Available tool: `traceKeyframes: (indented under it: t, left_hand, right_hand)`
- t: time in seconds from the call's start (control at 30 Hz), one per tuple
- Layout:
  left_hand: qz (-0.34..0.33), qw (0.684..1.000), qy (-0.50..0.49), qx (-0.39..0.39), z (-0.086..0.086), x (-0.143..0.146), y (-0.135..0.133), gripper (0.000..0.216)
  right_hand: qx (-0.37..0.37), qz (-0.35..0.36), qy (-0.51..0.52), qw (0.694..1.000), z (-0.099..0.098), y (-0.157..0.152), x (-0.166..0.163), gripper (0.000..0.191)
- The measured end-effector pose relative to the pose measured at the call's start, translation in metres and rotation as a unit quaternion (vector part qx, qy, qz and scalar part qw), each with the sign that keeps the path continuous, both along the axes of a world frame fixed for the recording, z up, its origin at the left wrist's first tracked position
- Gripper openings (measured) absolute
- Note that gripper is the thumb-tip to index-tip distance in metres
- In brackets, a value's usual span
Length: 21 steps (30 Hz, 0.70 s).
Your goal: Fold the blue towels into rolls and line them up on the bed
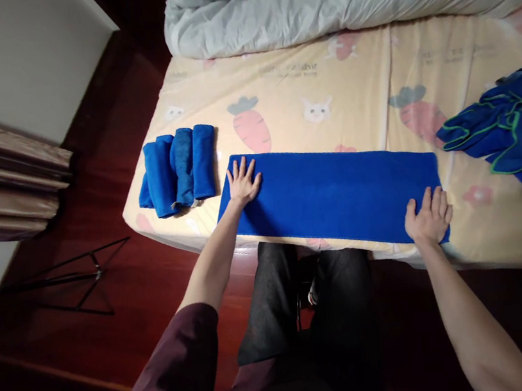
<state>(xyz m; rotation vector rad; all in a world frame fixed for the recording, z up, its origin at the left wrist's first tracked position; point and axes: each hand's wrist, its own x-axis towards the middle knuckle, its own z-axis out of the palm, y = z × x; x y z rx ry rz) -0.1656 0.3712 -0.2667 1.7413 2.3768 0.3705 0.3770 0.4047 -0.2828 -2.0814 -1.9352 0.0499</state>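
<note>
A blue towel (328, 192) lies spread as a long flat strip along the near edge of the bed. My left hand (242, 182) rests flat on its left end, fingers spread. On its right end lies my right hand (429, 216), palm down with the fingers out. Several rolled blue towels (204, 161) sit side by side just left of the strip. A loose heap of blue cloths with green edging (512, 118) is to the right of it.
A bunched grey-white quilt (265, 17) lies across the far side of the bed. The bed sheet (287, 107) has carrot and rabbit prints. On the left, a black tripod (97, 270) stands on the dark red floor near striped curtains (0, 174).
</note>
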Motion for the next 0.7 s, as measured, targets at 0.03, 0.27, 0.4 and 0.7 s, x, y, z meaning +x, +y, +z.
traceKeyframes:
  t: [0.03,0.27,0.4,0.7]
  left_hand:
    - [0.006,1.000,-0.001,0.005,0.000,-0.010,0.001,0.071]
    - [0.004,1.000,-0.016,0.027,-0.006,-0.033,0.005,0.074]
    - [-0.010,1.000,-0.023,0.013,-0.006,-0.044,0.010,0.074]
    - [-0.009,1.000,-0.019,-0.017,0.011,-0.040,0.017,0.080]
  right_hand:
    - [0.000,0.000,-0.002,1.000,0.000,0.000,0.000,0.067]
    - [-0.011,0.000,-0.032,0.999,-0.001,0.001,0.000,0.067]
    - [-0.020,-0.008,-0.045,0.999,-0.002,0.002,0.001,0.065]
    - [-0.048,-0.022,-0.055,0.997,0.002,0.002,-0.004,0.067]
